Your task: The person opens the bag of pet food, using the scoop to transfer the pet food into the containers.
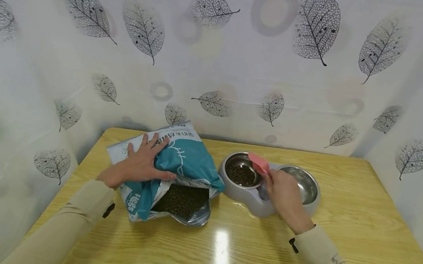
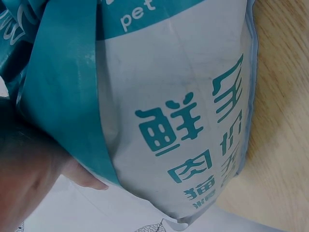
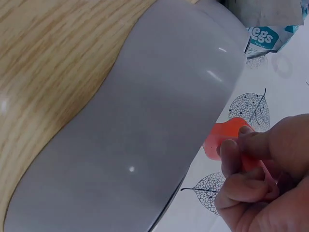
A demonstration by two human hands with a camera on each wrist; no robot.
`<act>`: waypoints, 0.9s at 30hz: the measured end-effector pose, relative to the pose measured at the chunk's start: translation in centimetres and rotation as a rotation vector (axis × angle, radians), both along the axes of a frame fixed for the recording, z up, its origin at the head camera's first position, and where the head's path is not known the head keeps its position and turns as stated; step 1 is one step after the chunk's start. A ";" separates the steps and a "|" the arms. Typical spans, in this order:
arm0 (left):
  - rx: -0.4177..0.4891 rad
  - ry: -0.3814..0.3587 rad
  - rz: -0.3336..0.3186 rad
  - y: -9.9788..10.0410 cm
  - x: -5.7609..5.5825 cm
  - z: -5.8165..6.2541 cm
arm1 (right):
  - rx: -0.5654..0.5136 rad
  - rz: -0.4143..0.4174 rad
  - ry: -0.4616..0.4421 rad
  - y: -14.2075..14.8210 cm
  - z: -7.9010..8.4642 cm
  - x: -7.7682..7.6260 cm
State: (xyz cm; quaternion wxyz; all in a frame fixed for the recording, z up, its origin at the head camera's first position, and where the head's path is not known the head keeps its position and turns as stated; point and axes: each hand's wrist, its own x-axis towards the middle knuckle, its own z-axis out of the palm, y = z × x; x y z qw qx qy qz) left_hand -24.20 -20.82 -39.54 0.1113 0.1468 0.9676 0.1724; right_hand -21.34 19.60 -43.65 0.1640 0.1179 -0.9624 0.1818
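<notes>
A teal and white pet food bag [image 1: 196, 158] lies on its side, its open mouth facing the front and brown kibble [image 1: 182, 201] showing inside. My left hand [image 1: 139, 165] rests on top of the bag with fingers spread. In my right hand [image 1: 286, 197] the handle of a pink scoop [image 1: 258, 162] is gripped between thumb and curled fingers. The scoop's head tilts over the left steel bowl [image 1: 231, 160], which has kibble at its bottom. Both bowls sit in one grey double feeder [image 1: 252, 204]; the right steel bowl [image 1: 309, 186] is partly behind my right hand.
A yellow wood-grain table [image 1: 259, 259] carries everything. Behind it and along both sides hangs a pale cloth [image 1: 237, 74] printed with dark leaves. The bag's right edge lies against the feeder's left side in the head view.
</notes>
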 end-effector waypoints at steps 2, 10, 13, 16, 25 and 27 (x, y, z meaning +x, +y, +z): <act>-0.001 -0.001 -0.001 0.0 0.0 0.0 | 0.008 0.002 0.021 0.0 0.0 0.1; -0.012 -0.004 0.002 0.0 0.0 0.0 | -0.254 0.007 -0.097 0.4 0.8 0.7; -0.004 -0.003 -0.001 0.0 -0.1 -0.1 | -0.426 0.088 -0.252 0.7 1.3 1.3; 0.000 0.000 -0.004 0.0 0.0 -0.1 | -0.582 0.275 -0.427 1.1 1.5 2.1; -0.008 0.006 -0.005 0.0 0.0 -0.2 | -0.607 0.607 -0.696 -0.9 1.6 4.9; -0.009 0.003 -0.005 0.0 0.0 -0.2 | -0.565 0.609 -0.710 -1.9 1.4 5.3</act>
